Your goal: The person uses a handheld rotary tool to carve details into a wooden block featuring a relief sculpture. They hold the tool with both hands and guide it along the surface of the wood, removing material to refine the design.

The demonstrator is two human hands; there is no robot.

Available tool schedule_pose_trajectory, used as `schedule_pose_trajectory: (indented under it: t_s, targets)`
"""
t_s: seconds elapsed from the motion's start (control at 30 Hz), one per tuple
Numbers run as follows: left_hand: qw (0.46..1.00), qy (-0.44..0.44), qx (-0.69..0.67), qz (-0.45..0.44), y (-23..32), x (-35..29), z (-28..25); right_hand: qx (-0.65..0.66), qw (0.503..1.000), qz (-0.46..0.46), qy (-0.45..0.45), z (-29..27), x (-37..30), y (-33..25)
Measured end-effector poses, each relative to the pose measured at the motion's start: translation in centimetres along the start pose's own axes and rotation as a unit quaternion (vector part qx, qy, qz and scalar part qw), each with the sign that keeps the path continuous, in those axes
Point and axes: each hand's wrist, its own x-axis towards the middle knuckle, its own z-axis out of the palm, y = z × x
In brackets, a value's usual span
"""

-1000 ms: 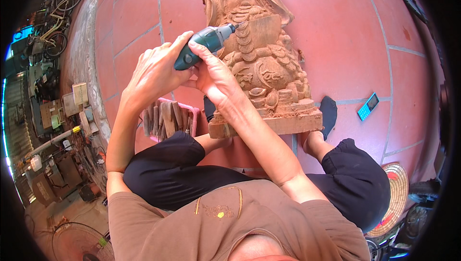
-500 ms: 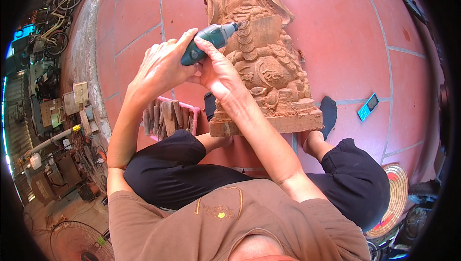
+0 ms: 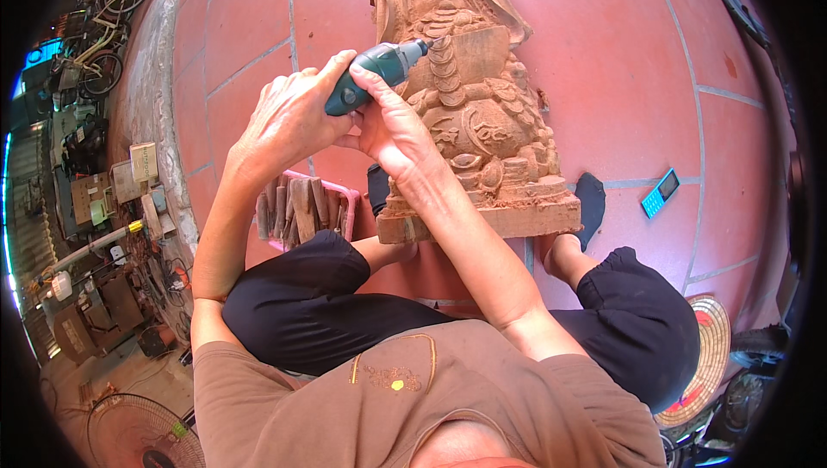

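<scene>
A dark green and grey rotary tool [image 3: 375,76] is held between both my hands. My left hand [image 3: 291,115] is closed around its rear end. My right hand [image 3: 392,127] grips it from below and the right, its thumb along the body. The tool's narrow nose points right at a carved wooden statue [image 3: 491,127], by a row of overlapping coin shapes [image 3: 444,71]. Whether the bit touches the wood I cannot tell. The statue lies between my feet, its flat base [image 3: 482,222] toward me and wood dust on its surface.
Left of the base, a pink basket [image 3: 351,209] holds several wooden-handled pieces [image 3: 301,209]. A blue keypad phone [image 3: 661,192] lies on the red tiles [image 3: 620,63]. A woven hat [image 3: 706,356] is at the right, a fan [image 3: 142,433] at lower left. Bicycles [image 3: 112,28] stand beyond the ledge.
</scene>
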Motion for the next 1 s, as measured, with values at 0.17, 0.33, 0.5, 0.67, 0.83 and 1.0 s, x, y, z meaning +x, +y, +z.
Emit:
schedule_pose_trajectory:
  t_s: [0.17,0.33,0.5,0.67,0.83,1.0]
  targets:
    - [1.000,0.002,-0.001,0.002,0.0,-0.2,-0.2,-0.007,1.000,0.001,0.000,0.2,0.0,0.1]
    - [1.000,-0.001,-0.009,0.005,-0.1,-0.4,-0.4,-0.007,1.000,0.002,-0.012,0.3,0.1,0.4]
    - [1.000,0.007,-0.004,0.008,-0.5,-0.4,-0.1,-0.009,1.000,0.006,-0.019,0.3,0.0,0.4]
    - [1.000,0.001,-0.008,0.000,-0.6,-0.7,-0.4,-0.008,1.000,0.015,-0.012,0.4,0.2,0.8]
    - [1.000,0.009,-0.011,0.005,-1.0,-0.8,-0.2,-0.008,1.000,0.019,-0.018,0.3,0.5,0.9]
    - [1.000,0.012,-0.012,0.002,-1.2,-0.9,0.0,-0.014,1.000,0.018,-0.018,0.3,0.6,1.1]
